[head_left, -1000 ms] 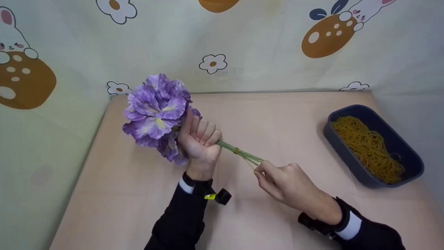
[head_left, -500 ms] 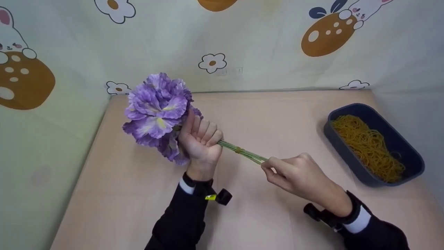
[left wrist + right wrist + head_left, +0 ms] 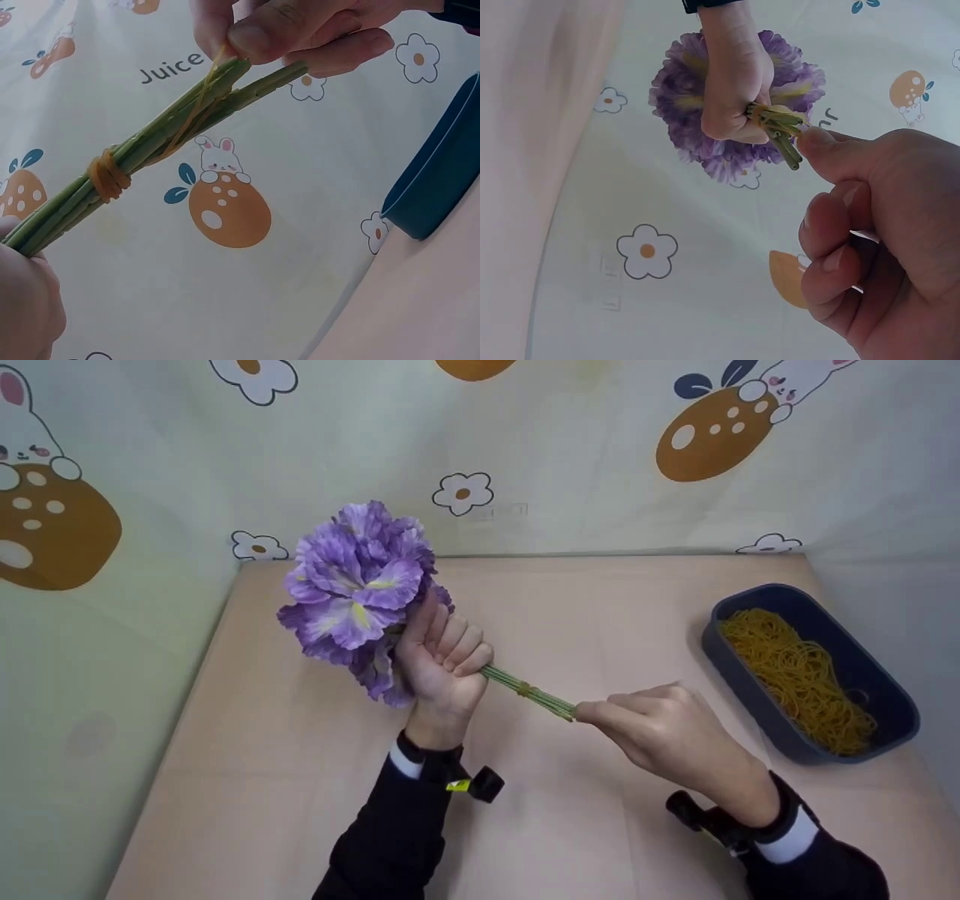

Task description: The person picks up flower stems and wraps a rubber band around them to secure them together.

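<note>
My left hand (image 3: 446,660) grips a bunch of purple flowers (image 3: 352,585) just below the blooms. The green stems (image 3: 551,703) come out of that fist and slant down to the right. Partway along them a yellow-brown rubber band (image 3: 110,176) is wound several times round the bundle. One stretched loop of it runs on to the stem ends in the left wrist view. There my right hand (image 3: 667,727) pinches the loop between thumb (image 3: 821,146) and forefinger, right beside the cut ends. Its other fingers are curled in, as the right wrist view shows.
A dark blue tub (image 3: 892,701) with a heap of yellow rubber bands (image 3: 795,682) stands on the right of the pink tabletop (image 3: 562,825). A patterned cloth (image 3: 555,442) hangs behind and at the sides.
My right hand has moved right and slightly up along the stems, drawing the band's loop out to their ends. My left hand and the flowers have shifted slightly right and up.
</note>
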`<state>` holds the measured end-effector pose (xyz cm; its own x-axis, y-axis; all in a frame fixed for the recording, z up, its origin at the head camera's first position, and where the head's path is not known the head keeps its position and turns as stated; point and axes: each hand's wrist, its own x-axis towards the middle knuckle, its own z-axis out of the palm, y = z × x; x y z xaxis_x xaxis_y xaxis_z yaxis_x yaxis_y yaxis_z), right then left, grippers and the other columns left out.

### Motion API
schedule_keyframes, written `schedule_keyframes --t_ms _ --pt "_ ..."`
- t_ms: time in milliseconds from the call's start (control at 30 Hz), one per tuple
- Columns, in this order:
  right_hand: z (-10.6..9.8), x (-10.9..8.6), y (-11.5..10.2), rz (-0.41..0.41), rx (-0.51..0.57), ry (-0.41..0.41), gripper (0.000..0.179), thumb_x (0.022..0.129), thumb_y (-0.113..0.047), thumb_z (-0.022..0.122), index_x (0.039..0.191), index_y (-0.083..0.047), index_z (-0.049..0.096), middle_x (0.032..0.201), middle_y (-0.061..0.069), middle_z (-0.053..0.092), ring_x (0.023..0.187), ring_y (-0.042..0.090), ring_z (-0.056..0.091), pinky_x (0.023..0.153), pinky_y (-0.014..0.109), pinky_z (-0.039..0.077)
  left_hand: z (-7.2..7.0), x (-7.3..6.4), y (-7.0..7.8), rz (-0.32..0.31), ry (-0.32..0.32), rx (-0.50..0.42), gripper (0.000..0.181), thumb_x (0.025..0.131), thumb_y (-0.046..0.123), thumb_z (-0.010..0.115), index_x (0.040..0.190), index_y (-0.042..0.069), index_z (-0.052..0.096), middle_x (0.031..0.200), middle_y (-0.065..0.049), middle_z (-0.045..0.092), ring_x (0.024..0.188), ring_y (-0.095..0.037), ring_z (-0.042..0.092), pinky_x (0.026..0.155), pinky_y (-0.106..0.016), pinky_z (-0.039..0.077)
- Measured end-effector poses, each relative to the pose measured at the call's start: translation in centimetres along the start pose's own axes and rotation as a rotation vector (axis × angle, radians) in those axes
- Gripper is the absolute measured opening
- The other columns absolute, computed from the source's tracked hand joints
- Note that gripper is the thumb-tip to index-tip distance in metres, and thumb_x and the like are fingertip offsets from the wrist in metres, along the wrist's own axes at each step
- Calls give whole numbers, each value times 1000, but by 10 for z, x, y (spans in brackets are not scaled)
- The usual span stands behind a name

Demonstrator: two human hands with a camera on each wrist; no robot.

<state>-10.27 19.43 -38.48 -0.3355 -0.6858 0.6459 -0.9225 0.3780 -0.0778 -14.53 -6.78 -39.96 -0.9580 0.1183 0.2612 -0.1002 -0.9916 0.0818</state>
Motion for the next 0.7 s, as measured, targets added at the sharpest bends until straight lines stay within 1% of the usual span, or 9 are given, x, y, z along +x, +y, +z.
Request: schedule_keyframes --t_ms 200,300,333,367,433,500,533,600,700 --pt "3 0 1 10 22 -13 37 121 -29 53 109 -12 84 79 -3 82 54 4 67 48 21 55 0 -1 -3 -26 9 7 72 99 19 79 67 21 14 56 11 14 48 -3 7 47 -15 3" --pt "3 -1 1 19 38 -24 34 120 -28 55 110 -13 84 82 -4 83 55 4 68 49 20 55 1 -1 -4 -51 17 18 73 98 20 80 67 21 14 56 11 14 48 -3 7 48 -15 2" --pt "3 -1 1 21 43 -29 31 119 -27 58 110 -13 84 83 -4 84 56 4 70 50 20 56 1 -1 -5 -63 18 22 73 98 20 80 67 22 14 56 11 14 48 -3 7 48 -15 2" --pt "3 -1 2 22 47 -34 25 117 -24 62 111 -13 83 83 -4 84 57 5 70 50 20 56 2 -1 -6 -74 20 30 74 97 21 81 67 22 14 56 11 13 48 -3 7 48 -15 2" --pt "4 -1 2 22 55 -37 11 109 -16 73 111 -13 83 83 -5 83 57 5 71 51 20 56 2 -2 -9 -95 22 51 75 96 22 83 66 21 14 56 10 12 48 -3 8 48 -16 1" --pt "4 -2 2 25 64 -39 10 102 -12 79 111 -13 83 83 -4 83 58 5 71 51 21 57 3 -3 -13 -109 24 74 75 96 23 84 66 21 15 57 10 11 47 -4 9 48 -16 0" --pt "5 -2 2 25 62 -37 10 102 -12 80 111 -13 83 82 -5 82 58 5 70 51 21 57 3 -3 -14 -113 27 85 76 95 24 84 66 21 15 57 10 11 47 -4 9 48 -16 0" --pt "6 -1 1 24 58 -32 9 107 -17 76 111 -14 83 80 -5 80 57 4 68 50 21 55 3 -4 -17 -116 34 105 76 95 25 85 65 21 15 57 10 11 46 -4 10 48 -17 0" --pt "9 -1 1 24 42 -20 27 117 -30 61 110 -15 82 79 -7 80 56 2 67 49 20 54 4 -6 -22 -123 42 123 76 95 27 85 65 22 16 57 10 11 46 -3 11 48 -17 -1"
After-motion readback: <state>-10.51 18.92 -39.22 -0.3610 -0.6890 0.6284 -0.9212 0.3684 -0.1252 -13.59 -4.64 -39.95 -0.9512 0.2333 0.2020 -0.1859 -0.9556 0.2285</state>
